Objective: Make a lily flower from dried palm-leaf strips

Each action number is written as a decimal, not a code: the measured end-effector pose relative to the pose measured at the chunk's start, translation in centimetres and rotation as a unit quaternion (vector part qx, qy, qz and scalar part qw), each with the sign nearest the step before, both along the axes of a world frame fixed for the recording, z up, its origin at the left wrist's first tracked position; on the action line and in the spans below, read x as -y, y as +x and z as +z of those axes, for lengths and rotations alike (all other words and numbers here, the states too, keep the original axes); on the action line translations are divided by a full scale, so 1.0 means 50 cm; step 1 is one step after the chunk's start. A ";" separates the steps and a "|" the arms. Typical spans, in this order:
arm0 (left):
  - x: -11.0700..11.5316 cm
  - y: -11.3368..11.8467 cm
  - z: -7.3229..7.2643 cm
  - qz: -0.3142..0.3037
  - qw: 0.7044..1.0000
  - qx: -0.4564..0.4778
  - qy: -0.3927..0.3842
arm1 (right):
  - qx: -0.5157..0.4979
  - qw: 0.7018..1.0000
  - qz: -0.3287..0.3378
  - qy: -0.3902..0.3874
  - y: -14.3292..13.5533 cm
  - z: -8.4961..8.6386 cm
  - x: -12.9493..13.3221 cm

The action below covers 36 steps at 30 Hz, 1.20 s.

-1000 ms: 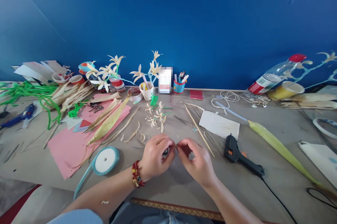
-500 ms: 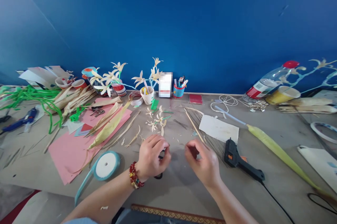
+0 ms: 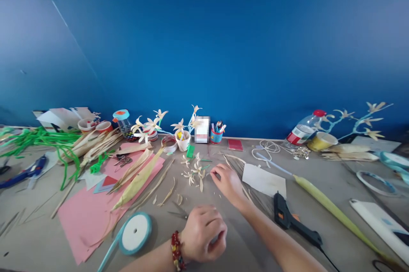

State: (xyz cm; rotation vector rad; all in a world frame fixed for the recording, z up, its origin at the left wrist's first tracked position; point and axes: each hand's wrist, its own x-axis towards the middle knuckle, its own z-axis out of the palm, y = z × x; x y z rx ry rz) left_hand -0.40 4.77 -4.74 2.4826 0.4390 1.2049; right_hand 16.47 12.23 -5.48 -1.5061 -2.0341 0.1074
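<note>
My left hand (image 3: 204, 234), with a red bead bracelet on its wrist, is closed in a curl above the near part of the table. What its fingers hold, if anything, is hidden. Metal blades (image 3: 179, 211), apparently of scissors, stick out on the table behind it. My right hand (image 3: 227, 181) reaches farther forward, thumb and fingertips pinched together just right of a cluster of small cream husk flowers (image 3: 195, 170) with pale green stems. Anything in that pinch is too small to make out.
A blue ribbon spool (image 3: 135, 231) and pink paper (image 3: 79, 216) lie left. A black glue gun (image 3: 289, 221), white card (image 3: 263, 180) and yellow-green husk (image 3: 329, 201) lie right. Flower cup (image 3: 183, 142), pen holder (image 3: 217, 135) and bottle (image 3: 302, 131) stand along the blue wall.
My right hand has moved forward and left to the small flowers. My left hand has come nearer my body and rightward, uncovering the blades. The view has tilted up.
</note>
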 end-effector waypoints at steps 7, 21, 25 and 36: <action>-0.003 0.003 -0.005 0.010 1.000 0.003 0.002 | 0.019 1.000 -0.023 -0.001 -0.017 -0.026 -0.023; -0.002 -0.001 0.006 -0.021 0.996 0.035 -0.076 | 0.012 0.997 0.011 -0.073 0.021 -0.012 0.028; -0.020 -0.030 0.041 0.072 0.964 0.140 -0.216 | 0.000 0.993 0.066 -0.101 0.026 0.009 0.097; -0.105 -0.129 0.130 0.218 0.872 0.221 -0.378 | 0.112 0.969 0.163 -0.149 -0.099 -0.002 0.192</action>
